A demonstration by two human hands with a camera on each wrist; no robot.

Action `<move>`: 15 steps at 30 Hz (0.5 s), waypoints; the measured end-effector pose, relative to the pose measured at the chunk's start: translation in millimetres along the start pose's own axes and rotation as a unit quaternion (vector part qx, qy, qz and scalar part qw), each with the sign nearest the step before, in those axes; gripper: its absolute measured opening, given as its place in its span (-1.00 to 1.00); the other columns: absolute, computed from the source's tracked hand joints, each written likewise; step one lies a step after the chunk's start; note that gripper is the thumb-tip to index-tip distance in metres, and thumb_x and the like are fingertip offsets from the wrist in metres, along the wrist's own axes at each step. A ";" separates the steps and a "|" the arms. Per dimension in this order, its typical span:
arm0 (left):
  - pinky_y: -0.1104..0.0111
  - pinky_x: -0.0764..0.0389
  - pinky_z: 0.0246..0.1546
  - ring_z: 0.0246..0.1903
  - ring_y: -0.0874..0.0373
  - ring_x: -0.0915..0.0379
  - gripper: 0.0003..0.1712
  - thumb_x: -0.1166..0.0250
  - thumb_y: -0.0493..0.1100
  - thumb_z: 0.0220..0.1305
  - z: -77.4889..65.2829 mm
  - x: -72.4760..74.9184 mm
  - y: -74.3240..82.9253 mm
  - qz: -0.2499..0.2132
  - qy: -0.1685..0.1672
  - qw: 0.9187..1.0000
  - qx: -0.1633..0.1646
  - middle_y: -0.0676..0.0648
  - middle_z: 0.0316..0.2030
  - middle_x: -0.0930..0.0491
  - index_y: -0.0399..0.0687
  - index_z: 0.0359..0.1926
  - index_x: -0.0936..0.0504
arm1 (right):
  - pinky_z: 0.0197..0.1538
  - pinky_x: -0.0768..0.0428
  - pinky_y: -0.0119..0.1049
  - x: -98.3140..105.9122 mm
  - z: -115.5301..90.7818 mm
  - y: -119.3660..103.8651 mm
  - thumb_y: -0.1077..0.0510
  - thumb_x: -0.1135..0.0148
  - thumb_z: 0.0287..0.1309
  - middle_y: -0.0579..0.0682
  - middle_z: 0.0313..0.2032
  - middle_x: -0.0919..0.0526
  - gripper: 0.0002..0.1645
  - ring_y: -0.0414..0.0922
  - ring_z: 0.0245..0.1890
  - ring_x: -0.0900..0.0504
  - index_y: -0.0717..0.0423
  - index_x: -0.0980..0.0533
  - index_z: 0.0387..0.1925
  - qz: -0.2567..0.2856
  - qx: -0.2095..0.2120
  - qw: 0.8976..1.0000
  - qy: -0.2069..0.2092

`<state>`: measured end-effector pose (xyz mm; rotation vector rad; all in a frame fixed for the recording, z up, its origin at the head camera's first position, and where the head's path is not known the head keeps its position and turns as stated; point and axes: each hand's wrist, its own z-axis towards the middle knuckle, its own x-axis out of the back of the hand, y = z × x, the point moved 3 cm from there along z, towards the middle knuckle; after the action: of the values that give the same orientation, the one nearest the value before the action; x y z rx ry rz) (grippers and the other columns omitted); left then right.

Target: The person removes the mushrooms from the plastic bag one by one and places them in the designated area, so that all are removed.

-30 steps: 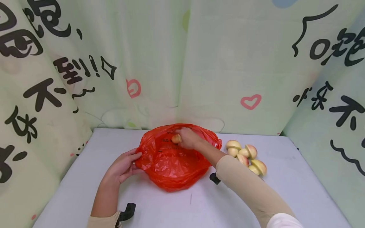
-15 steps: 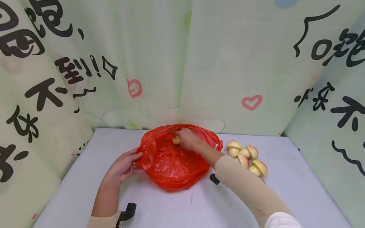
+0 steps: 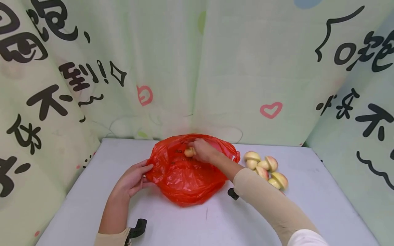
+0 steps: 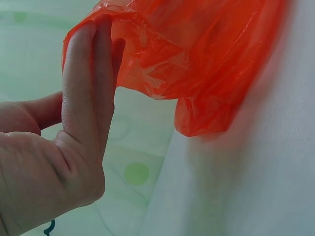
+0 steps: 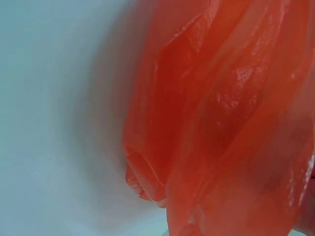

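Note:
A red plastic bag (image 3: 187, 184) sits with its mouth spread wide on the table in the head view. My left hand (image 3: 132, 179) grips the bag's left rim; in the left wrist view its long fingers (image 4: 81, 83) lie nearly straight against the film. Inside the bag's far part, my right hand (image 3: 203, 150) holds a small mushroom (image 3: 189, 152), pale brown, its fingertips partly hidden. Red film fills much of the right wrist view and covers most of that hand. Several mushrooms with yellow-and-pink caps, such as the nearest one (image 3: 278, 181), lie together right of the bag.
The white table (image 3: 206, 229) ends at a pale green curtain (image 3: 227, 85) with black lettering, which also encloses both sides. My right sleeve (image 3: 271, 201) crosses in front of the mushroom group and partly covers it.
The mushroom in my right hand has shifted and tilted slightly downward inside the bag. My left hand keeps its hold on the rim, and the bag stays in place.

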<state>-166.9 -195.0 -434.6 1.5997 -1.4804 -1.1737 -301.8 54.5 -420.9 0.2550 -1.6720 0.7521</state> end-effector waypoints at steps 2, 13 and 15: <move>0.24 -0.80 -0.09 -0.15 0.10 -0.77 -0.39 -0.12 -0.04 0.61 -0.3 0.7 -0.9 -0.001 0.000 1.000 0.002 -0.08 0.11 -0.67 -0.07 0.56 -0.28 | 0.21 -0.67 -0.15 -0.1 -2.1 -1.8 0.29 -0.42 0.26 0.04 0.10 -0.63 -0.49 -0.03 0.04 -0.54 0.03 -0.62 0.24 0.004 0.004 1.000 -0.005; 0.23 -0.79 -0.08 -0.15 0.09 -0.79 -0.38 -0.12 -0.05 0.62 -1.8 0.0 0.5 -0.007 -0.009 1.000 0.003 -0.06 0.08 -0.69 -0.08 0.57 -0.26 | 0.20 -0.69 -0.14 3.2 -14.7 -10.4 0.25 -0.44 0.26 0.03 0.16 -0.61 -0.47 -0.01 0.13 -0.53 -0.02 -0.62 0.26 0.012 0.021 1.000 -0.020; 0.22 -0.79 -0.07 -0.14 0.08 -0.79 -0.37 -0.11 -0.05 0.62 -2.2 -0.1 0.8 -0.007 -0.010 1.000 0.002 -0.07 0.09 -0.69 -0.09 0.57 -0.26 | 0.21 -0.69 -0.13 3.3 -17.1 -11.4 0.26 -0.44 0.26 0.03 0.18 -0.60 -0.47 -0.01 0.16 -0.53 -0.03 -0.62 0.25 0.013 0.026 0.999 -0.021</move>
<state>-165.2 -195.3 -433.1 1.6089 -1.4879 -1.1988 -282.8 56.8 -412.9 0.2881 -1.6999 0.8164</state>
